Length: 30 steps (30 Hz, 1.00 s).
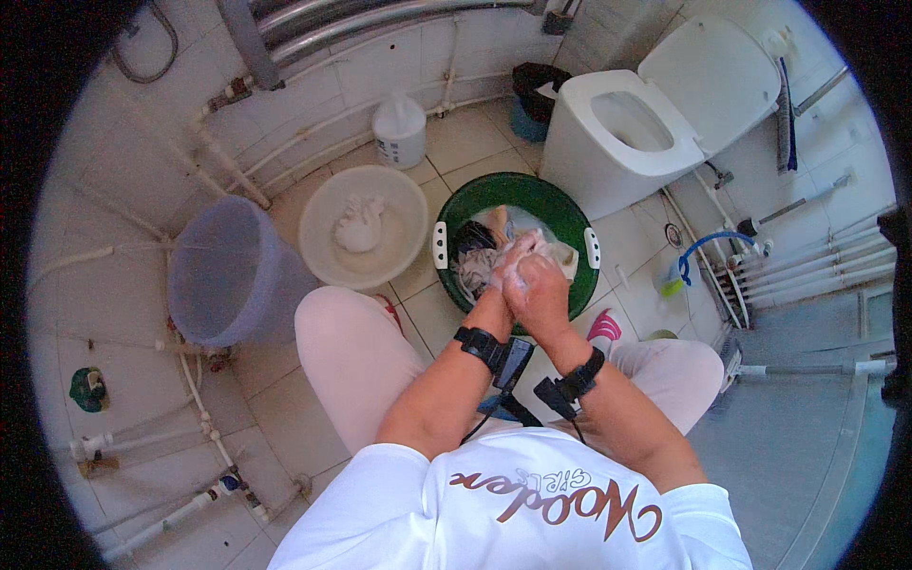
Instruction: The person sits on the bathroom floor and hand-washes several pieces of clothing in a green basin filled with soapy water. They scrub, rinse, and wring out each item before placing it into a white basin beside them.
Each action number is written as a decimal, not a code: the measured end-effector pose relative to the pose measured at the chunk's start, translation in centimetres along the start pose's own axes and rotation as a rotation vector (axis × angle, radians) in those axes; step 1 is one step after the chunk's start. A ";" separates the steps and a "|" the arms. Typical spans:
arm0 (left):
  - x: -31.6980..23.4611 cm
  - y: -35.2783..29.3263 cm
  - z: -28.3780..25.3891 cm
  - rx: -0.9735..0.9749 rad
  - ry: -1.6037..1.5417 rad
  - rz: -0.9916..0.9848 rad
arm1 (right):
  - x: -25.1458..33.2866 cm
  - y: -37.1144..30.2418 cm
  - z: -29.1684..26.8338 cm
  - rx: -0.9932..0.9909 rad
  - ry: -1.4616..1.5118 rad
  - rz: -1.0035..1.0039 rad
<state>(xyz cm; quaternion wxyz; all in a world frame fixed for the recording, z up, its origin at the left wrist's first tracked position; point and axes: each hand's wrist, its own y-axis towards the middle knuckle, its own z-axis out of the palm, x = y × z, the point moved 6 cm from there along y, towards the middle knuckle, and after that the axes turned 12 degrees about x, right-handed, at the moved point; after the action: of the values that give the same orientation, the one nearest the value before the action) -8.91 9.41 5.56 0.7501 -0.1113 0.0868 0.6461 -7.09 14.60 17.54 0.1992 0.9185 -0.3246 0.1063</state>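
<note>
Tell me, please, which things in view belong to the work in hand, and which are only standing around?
Apparently in use:
- left hand and right hand, pressed together, foamy
- wet garments
- dark green tub
- perhaps white basin with bundled white cloth

Apparently only standing around:
- lavender plastic bucket
- white jug
- toilet
- black-lined waste bin

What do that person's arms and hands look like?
The left hand and right hand look gloveless. Each wrist wears a wide black strap with a black boxy device, and thin black cables trail below. The short fabric sleeves are plain white.
</note>
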 end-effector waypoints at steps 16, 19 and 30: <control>-2.3 -1.3 3.5 -0.161 0.320 0.175 | -10.6 -0.5 3.8 0.068 0.636 0.428; -1.0 -1.3 4.0 -0.121 0.249 0.109 | -10.4 0.2 0.9 -0.105 0.489 0.505; -1.3 -2.5 5.3 0.160 1.033 0.365 | 1.6 0.6 -4.9 0.089 0.005 0.019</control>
<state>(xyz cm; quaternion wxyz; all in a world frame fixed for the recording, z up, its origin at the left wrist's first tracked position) -6.74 9.30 11.15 0.4921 -0.3394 0.5102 0.6183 -6.63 15.41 22.61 0.1582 0.9229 -0.3280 0.1250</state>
